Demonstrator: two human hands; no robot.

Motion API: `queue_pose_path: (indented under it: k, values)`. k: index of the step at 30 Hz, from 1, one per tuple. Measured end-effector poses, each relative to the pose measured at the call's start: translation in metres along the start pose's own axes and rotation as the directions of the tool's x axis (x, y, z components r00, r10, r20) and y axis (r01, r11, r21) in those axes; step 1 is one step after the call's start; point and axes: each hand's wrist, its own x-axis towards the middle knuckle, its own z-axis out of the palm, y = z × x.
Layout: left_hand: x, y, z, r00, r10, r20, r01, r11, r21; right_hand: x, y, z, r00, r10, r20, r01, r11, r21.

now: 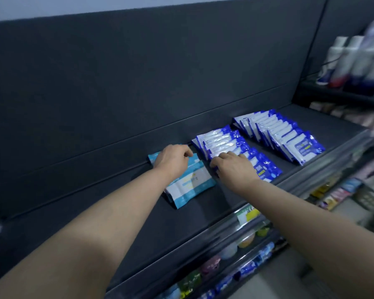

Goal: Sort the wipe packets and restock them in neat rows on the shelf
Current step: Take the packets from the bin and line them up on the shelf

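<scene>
Forearms (pixel 108 223) reach to the shelf (pixel 117 212), left hand (pixel 173 159) fingers curled on the top edge of the light-blue packets (pixel 190 186), right hand (pixel 231 167) fingers curled over the dark-blue packets (pixel 222 143) just beside; probably light, soft, slick pouches, best pinched at sealed edges.

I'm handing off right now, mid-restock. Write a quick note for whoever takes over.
Left grip holds the light-blue packets, leftmost on the shelf.
Right grip curls over the near end of the middle row of dark-blue packets.
Done: the right row stands neat.
Left: straighten the middle row, then line up the light-blue packets, which lie loosely stacked.
</scene>
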Motion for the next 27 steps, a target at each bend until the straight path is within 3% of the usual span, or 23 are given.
queue_pose_path:
  k: [7, 16, 27]
  values:
    - [0.015, 0.108, 0.032, 0.949, 0.302, 0.094, -0.296, 0.952, -0.077, -0.071, 0.075, -0.023, 0.975, 0.220, 0.041, -0.215, 0.971, -0.104]
    - [-0.013, 0.280, 0.108, 0.770, 0.586, 0.252, -0.588, 0.806, -0.076, -0.218, 0.193, -0.036, 0.862, 0.502, 0.073, -0.488, 0.860, -0.148]
    - [-0.089, 0.488, 0.228, 0.541, 0.687, 0.486, -0.761, 0.646, -0.066, -0.431, 0.378, -0.045, 0.639, 0.763, 0.099, -0.738, 0.644, -0.202]
